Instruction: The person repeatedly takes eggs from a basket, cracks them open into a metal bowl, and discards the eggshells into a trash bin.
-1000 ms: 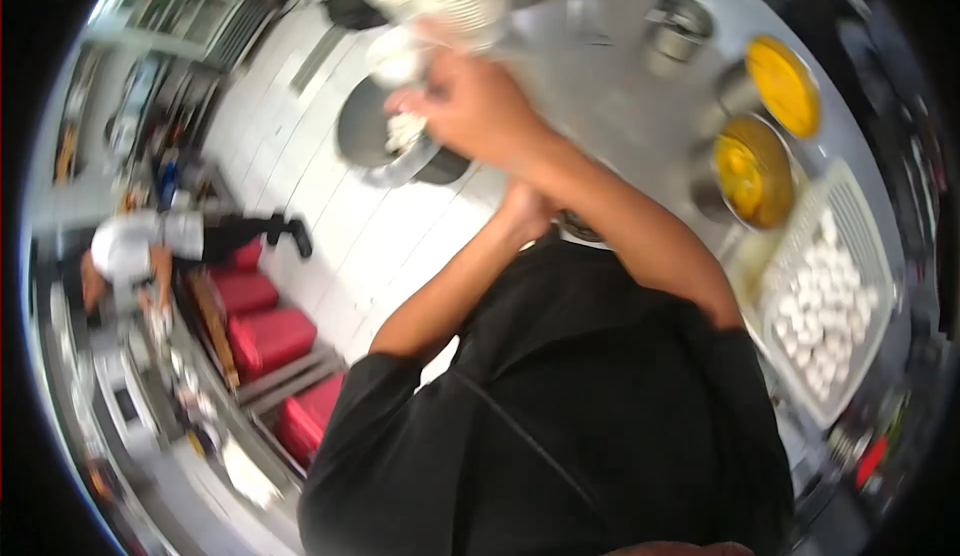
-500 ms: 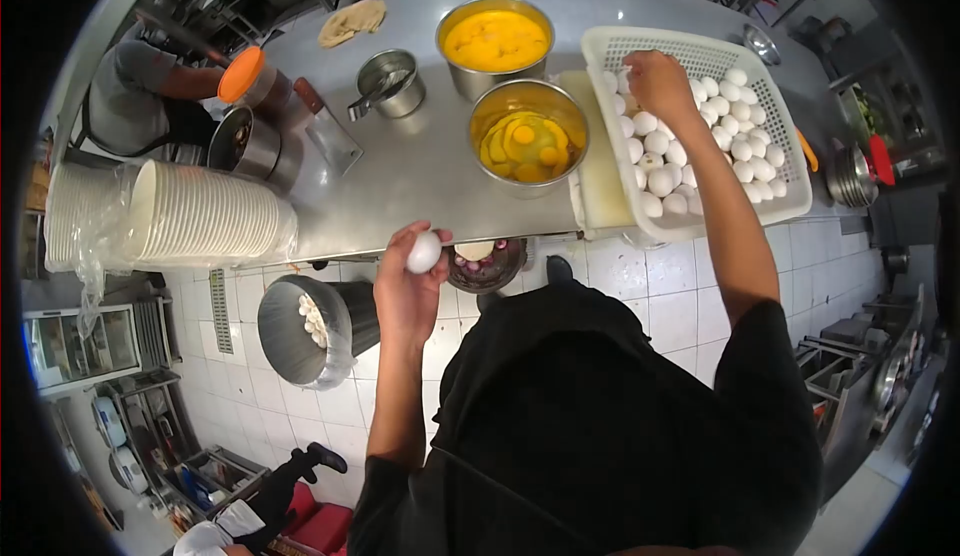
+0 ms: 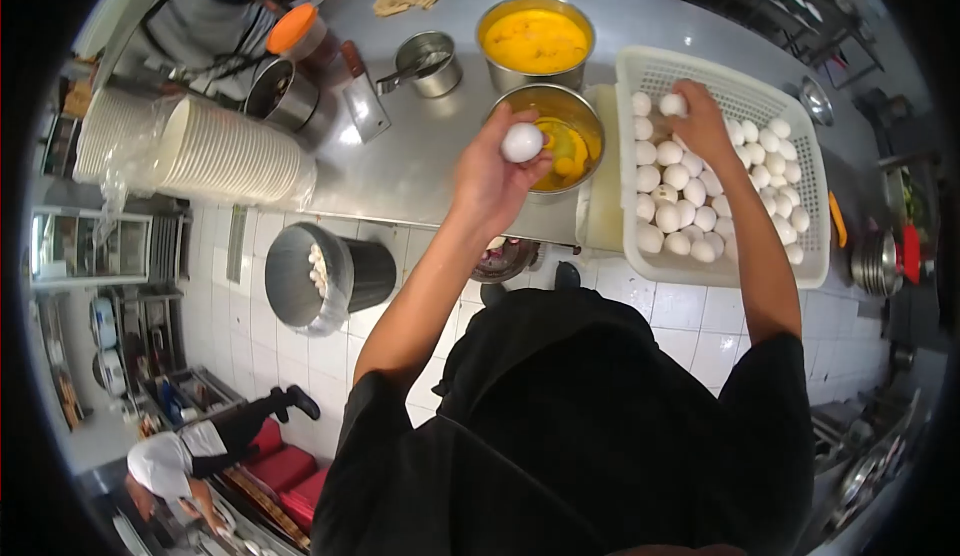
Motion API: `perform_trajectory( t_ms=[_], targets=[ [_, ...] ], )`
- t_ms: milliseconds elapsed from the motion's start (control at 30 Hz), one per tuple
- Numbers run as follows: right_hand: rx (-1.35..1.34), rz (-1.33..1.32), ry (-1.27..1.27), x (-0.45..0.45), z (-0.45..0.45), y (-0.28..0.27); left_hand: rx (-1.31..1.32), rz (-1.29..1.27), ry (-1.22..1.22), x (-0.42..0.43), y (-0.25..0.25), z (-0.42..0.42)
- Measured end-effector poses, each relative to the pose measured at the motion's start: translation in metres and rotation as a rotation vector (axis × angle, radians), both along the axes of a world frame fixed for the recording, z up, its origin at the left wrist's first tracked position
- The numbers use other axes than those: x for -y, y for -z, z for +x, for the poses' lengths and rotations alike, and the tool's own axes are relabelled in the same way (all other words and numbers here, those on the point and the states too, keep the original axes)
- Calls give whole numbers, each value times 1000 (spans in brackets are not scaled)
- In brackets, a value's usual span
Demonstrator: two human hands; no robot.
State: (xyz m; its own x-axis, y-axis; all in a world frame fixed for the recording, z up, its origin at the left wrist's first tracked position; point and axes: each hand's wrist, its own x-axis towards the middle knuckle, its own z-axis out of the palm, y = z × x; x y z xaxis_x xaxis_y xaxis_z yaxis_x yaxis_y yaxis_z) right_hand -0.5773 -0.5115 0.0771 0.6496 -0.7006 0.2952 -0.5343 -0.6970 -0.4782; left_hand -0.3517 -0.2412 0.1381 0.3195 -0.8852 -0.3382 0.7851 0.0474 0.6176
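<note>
My left hand [image 3: 487,178] is closed around a white egg [image 3: 522,143], held over the near edge of a steel pot [image 3: 593,163] with cracked eggs and yolks in it. Over the white plastic crate [image 3: 722,274] my right hand [image 3: 703,121] grips another white egg [image 3: 673,105] with its fingertips. Many white eggs [image 3: 694,192] fill the crate beneath that hand and forearm. Behind the first pot stands a second steel pot [image 3: 500,68], nearly full of yellow egg [image 3: 538,40].
A cleaver [image 3: 364,106], a small steel pot [image 3: 437,74] and stacked white tubs [image 3: 230,151] occupy the counter's left. Below its edge stands a lined bin [image 3: 300,281] with eggshells. One person [image 3: 210,26] is at the far left, another [image 3: 165,466] at lower left.
My left hand has moved right and up with its egg, from the counter's edge to the near pot. My right hand now shows an egg in its fingers. The view has shifted slightly.
</note>
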Motion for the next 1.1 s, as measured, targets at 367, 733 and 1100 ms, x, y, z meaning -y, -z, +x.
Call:
perform_trajectory(
  t_ms=[367, 733, 1100],
  targets=[
    [888, 242, -198, -162, 56, -93, -61, -48, -84, 52, 5, -29],
    [607, 395, -80, -170, 79, -79, -62, -86, -25, 42, 14, -26],
    [363, 1281, -253, -123, 92, -83, 715, -17, 261, 27, 0, 37]
  ],
)
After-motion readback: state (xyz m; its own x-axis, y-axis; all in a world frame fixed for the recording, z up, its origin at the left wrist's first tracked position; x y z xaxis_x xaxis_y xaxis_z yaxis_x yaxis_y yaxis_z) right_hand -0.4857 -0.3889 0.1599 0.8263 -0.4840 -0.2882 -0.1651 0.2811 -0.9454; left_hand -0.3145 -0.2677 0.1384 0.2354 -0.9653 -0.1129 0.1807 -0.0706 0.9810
